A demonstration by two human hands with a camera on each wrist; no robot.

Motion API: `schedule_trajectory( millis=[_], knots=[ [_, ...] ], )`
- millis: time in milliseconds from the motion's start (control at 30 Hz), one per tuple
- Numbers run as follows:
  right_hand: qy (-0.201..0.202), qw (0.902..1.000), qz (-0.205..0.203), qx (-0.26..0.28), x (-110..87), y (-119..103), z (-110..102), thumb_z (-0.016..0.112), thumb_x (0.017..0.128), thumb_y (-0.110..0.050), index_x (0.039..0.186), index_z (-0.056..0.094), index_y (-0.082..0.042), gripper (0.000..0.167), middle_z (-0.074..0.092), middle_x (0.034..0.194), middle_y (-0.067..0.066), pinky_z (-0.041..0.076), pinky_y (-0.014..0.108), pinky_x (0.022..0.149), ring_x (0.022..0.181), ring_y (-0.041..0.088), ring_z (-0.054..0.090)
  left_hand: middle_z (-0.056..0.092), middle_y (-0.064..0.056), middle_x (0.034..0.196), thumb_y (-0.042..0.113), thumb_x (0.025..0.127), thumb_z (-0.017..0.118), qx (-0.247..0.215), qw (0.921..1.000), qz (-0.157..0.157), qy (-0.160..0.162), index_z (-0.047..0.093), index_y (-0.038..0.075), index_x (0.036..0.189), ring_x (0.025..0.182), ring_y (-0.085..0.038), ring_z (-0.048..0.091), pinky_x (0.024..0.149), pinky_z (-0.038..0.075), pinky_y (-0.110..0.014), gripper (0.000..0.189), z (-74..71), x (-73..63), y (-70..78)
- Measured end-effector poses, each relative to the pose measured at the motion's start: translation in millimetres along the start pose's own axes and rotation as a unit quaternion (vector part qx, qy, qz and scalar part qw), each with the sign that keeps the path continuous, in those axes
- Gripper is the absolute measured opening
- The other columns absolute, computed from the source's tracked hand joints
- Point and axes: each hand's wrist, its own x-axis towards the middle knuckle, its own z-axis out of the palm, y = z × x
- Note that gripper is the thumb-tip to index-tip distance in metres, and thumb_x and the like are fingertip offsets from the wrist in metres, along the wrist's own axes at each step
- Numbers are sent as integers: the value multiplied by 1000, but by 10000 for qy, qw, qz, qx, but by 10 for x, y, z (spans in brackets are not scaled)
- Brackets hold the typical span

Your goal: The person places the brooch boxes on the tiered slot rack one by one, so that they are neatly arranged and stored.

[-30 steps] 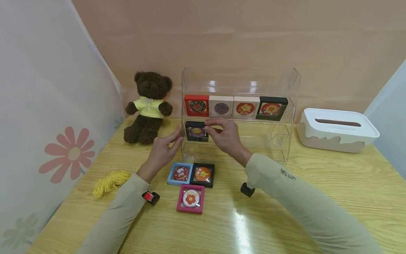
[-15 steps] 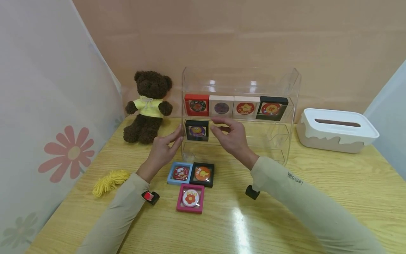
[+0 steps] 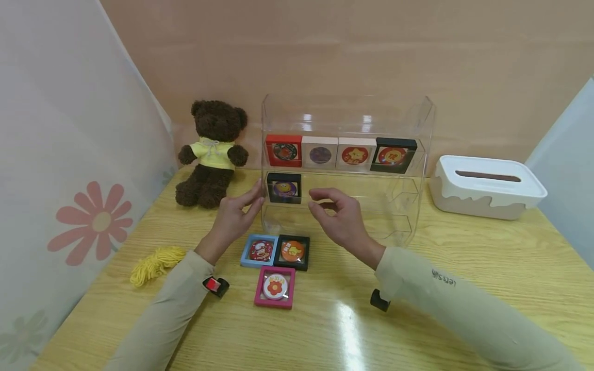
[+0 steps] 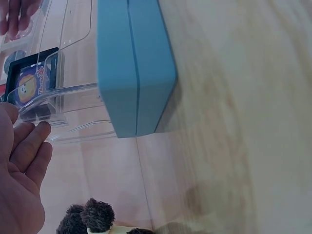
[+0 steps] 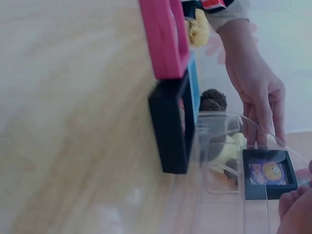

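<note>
A clear acrylic display stand (image 3: 343, 206) stands on the table. My left hand (image 3: 232, 219) rests with extended fingers against its left side. On the lower tier, at the left end, sits a black-framed badge display box (image 3: 284, 188) with a purple picture. To the right of it my right hand (image 3: 341, 216) hangs in front of the stand, thumb and fingers apart, nothing between them. The tier above bears a row with red (image 3: 284, 151), pale and black frames. On the table in front lie a light blue frame (image 3: 260, 251), a black frame (image 3: 292, 252) and a pink frame (image 3: 275, 287).
A brown teddy bear (image 3: 213, 154) in a yellow top sits left of the stand. A bundle of yellow yarn (image 3: 158, 264) lies at the left. The white-lidded tissue box (image 3: 487, 185) stands to the right. A wall sheet rises behind the stand.
My right hand has let go of the black-framed box on the lower tier and moved a little to the right and down. The left hand has stayed at the stand's side.
</note>
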Motion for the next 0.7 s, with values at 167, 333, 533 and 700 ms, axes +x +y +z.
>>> schedule_trajectory(
  millis=[167, 333, 533, 700],
  knots=[
    [-224, 9988, 83, -435, -149, 156, -20, 67, 86, 1, 104, 69, 3, 18, 68, 101, 15, 53, 38, 75, 90, 22, 64, 66, -17, 106, 2, 89, 65, -50, 10000, 10, 8, 55, 0, 131, 35, 3, 18, 40, 36, -26, 43, -2, 5, 12],
    [-483, 9970, 210, -561, -318, 213, -17, 69, 86, -2, 101, 70, 3, 16, 69, 97, 14, 54, 35, 71, 87, 21, 64, 66, -17, 106, 1, 89, 66, -52, 10000, 35, 4, 55, -1, 131, 35, 4, 17, 39, 34, -26, 44, 1, -3, 19],
    [-765, 9947, 328, -605, -474, 250, 19, 70, 84, 0, 97, 70, 5, 14, 69, 93, 13, 54, 31, 68, 82, 20, 65, 65, -17, 106, 3, 89, 66, -22, 10000, 17, -33, 55, -1, 131, 35, 4, 18, 39, 37, -26, 44, 0, -6, 15],
    [-1154, 9888, 610, -723, -541, 259, 37, 72, 83, -1, 97, 69, 7, 16, 69, 93, 15, 54, 29, 68, 80, 22, 66, 64, -18, 108, 3, 90, 65, -20, 10000, 7, -21, 55, -1, 131, 34, 1, 23, 42, 43, -28, 43, -8, 5, 15]
  ],
)
